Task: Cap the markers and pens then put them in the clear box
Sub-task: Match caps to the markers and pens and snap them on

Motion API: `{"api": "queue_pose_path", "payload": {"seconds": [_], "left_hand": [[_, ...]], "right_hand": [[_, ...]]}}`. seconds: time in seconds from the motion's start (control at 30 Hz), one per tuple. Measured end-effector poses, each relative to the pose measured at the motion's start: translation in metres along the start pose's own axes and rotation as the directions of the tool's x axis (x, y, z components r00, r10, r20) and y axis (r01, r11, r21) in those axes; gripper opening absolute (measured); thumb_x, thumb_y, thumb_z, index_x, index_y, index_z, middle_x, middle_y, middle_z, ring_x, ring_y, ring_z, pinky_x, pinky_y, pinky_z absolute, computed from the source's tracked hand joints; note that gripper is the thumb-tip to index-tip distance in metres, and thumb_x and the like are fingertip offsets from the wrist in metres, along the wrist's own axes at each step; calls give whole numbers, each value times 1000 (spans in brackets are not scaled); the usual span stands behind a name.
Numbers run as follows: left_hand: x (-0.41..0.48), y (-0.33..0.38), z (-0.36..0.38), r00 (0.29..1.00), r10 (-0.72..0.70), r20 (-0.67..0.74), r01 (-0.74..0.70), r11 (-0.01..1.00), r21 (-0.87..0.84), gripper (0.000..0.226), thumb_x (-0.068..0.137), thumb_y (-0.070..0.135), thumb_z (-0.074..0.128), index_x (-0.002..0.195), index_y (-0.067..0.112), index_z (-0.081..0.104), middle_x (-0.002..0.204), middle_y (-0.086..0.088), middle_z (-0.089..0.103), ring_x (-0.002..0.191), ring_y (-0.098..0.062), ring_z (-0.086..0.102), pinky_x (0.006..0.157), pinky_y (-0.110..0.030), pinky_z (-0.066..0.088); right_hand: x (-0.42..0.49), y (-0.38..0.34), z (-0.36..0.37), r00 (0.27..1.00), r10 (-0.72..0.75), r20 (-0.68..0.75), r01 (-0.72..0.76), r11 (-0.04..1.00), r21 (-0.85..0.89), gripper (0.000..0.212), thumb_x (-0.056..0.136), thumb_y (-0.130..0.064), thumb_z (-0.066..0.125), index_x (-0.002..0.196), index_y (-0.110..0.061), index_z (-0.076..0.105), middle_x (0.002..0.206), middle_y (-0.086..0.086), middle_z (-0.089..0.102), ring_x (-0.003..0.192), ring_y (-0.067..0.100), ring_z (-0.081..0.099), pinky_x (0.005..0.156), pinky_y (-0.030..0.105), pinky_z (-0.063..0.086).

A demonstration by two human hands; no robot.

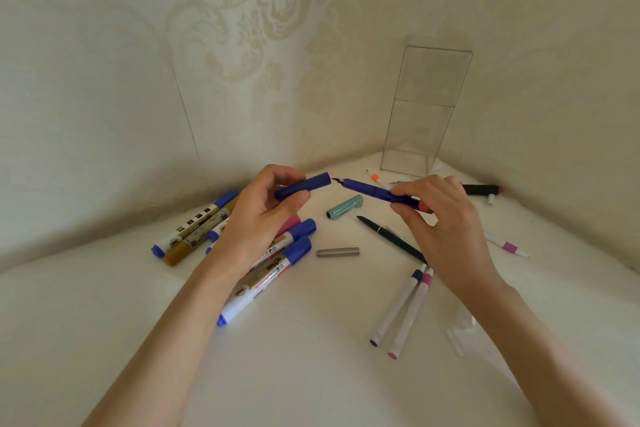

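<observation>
Two light, stiff, likely slick pieces: the left hand [266, 211] pinches the blue cap [304, 186], the right hand [446, 218] grips the blue pen [370, 190] by its barrel, fragile-looking nib just short of the cap.

Soft, even, slightly dim light with faint shadows, no glare; wide-angle bending at the edges, mild overall softness.

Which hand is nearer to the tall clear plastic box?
Right. The right hand is in front of the clear plastic box; the left hand is farther away, to its left.
</observation>
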State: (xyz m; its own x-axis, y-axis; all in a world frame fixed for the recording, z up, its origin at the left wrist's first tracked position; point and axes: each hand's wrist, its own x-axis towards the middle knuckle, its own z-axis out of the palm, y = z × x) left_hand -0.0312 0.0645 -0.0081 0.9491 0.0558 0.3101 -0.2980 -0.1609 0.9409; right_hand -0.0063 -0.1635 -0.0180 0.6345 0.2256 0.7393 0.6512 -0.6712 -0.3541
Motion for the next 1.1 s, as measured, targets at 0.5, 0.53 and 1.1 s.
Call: {"api": "queue_pose_path", "payload": {"seconds": [0.5,0.53,1.1], "left_hand": [[-7,2,6,983,-9,185,-5,997,75,16,80,14,66,86,29,67,97,-12,69,94,-12,62,83,-19,50],[-6,1,6,984,1,178,-17,996,90,16,80,14,66,86,29,67,97,-10,69,96,-15,63,85,-21,50],[3,16,-19,959,57,-277,-113,975,-194,18,94,31,46,84,19,54,65,4,63,66,-12,63,65,-25,53]], "right_hand": [[2,-5,0,948,-295,118,301,953,-35,22,86,-19,57,95,-5,72,82,7,69,66,26,56,63,35,43],[2,-6,1,949,-297,109,302,953,-30,21,86,-17,58,94,-4,72,81,8,69,65,27,56,61,37,45],[5,6,-33,809,516,281,-579,780,235,22,88,0,42,104,-15,40,86,-2,46,71,10,44,62,22,40]]}}
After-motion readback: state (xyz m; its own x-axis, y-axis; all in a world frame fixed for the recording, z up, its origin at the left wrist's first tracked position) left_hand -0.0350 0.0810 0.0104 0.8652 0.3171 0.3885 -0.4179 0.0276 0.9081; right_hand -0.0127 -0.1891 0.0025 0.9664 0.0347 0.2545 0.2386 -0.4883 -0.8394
